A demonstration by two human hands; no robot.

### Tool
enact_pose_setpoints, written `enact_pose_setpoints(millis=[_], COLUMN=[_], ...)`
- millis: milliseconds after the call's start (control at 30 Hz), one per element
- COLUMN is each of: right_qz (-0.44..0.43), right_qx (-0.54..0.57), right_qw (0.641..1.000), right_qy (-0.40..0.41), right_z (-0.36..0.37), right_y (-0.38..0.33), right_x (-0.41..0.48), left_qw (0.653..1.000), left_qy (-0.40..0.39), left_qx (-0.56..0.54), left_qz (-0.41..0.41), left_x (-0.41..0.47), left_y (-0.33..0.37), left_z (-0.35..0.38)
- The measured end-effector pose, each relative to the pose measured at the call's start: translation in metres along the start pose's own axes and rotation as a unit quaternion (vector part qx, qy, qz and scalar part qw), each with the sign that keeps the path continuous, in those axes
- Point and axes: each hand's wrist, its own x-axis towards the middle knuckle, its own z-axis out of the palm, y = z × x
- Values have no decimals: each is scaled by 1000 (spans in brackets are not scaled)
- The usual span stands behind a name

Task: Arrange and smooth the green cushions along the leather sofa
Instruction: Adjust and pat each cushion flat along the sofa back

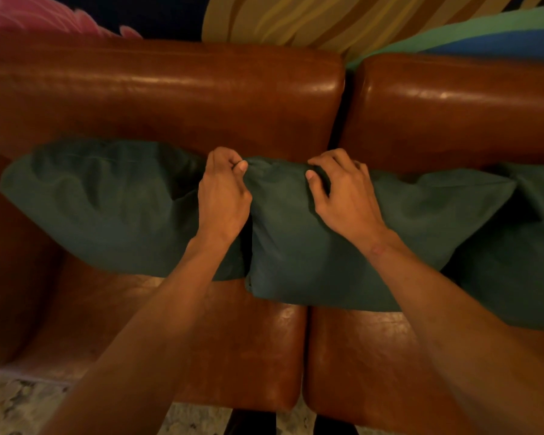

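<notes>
- A pale speckled floor [19, 400] shows below the leather sofa [248, 340].
- Three green cushions stand in a row on its seat, leaning on the backrest [170, 98]: left cushion [107, 208], middle cushion [296, 252] and right cushion [522, 262].
- The left hand [223, 196] pinches the middle cushion's top left corner.
- The right hand [343, 199] grips its top edge.
- Behind is a painted wall [296, 17] of pink, yellow, green and blue.

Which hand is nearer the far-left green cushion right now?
Left. The left hand pinches a top corner of the middle cushion, right beside the far-left cushion; the right hand grips the middle cushion's top edge, farther right.
</notes>
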Motion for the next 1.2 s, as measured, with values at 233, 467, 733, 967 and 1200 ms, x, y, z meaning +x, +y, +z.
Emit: enact_pose_setpoints(millis=[233,467,733,967,1200], right_qz=[-8,2,-19,0,86], right_qx=[-8,-27,-13,-52,-114], right_qw=[1000,999,998,992,981], right_qy=[23,43,54,114,130], right_z=[-1,-6,-13,-52,-103], right_y=[1,1,13,66,150], right_x=[-1,5,-4,-25,-56], left_qw=[1000,999,999,975,959], left_qy=[-14,-17,36,-19,-64], left_qx=[11,39,16,117,144], left_qz=[-26,4,33,190,235], left_x=[-2,2,1,3,16], left_y=[-1,2,8,44,54], left_z=[2,3,6,29,48])
